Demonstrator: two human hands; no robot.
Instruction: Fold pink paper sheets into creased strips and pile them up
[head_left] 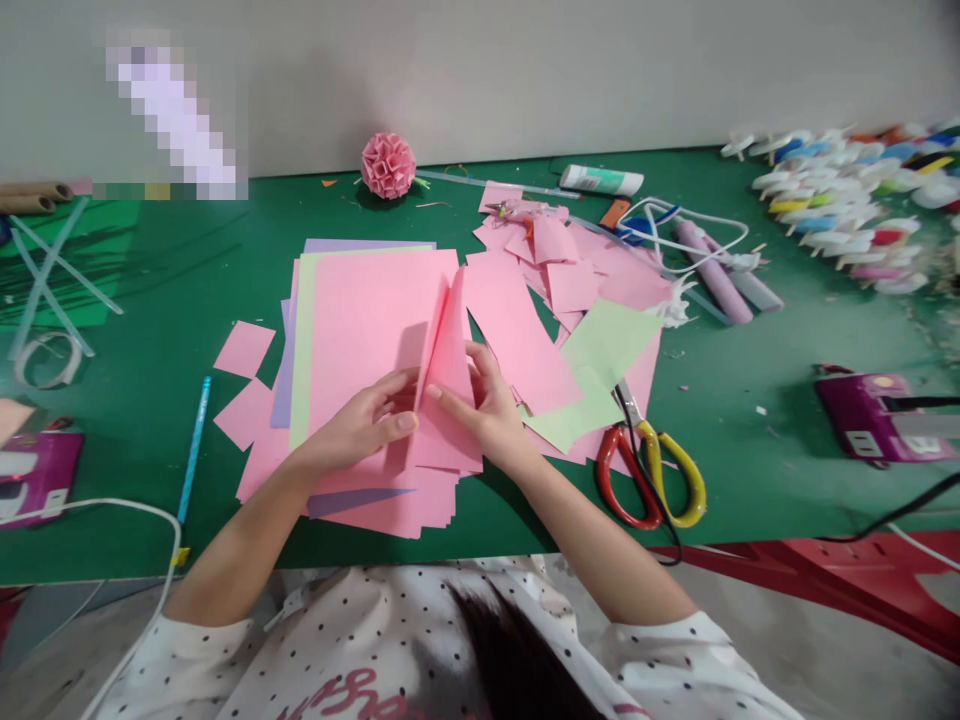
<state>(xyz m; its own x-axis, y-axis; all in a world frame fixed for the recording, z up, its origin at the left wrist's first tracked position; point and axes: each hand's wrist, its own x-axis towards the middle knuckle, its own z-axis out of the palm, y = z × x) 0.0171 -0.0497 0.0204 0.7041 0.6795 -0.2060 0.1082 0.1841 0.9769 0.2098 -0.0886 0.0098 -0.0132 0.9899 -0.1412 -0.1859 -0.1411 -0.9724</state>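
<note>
A folded pink paper sheet [448,390] stands up in a ridge on top of a stack of pink, pale green and purple sheets [352,320]. My left hand [367,425] pinches its left flap with thumb and fingers closed. My right hand [486,400] presses and grips the right flap, fingers curled on the paper. Both hands meet at the fold in the middle of the green table [150,420].
Red and yellow scissors [649,470] lie right of my right hand beside pale green paper [600,375]. Pink paper squares [570,265] pile behind. A pink paper ball [388,165], glue stick [600,180], blue pencil [195,445], purple devices [877,415] and colourful pinwheels [847,200] surround.
</note>
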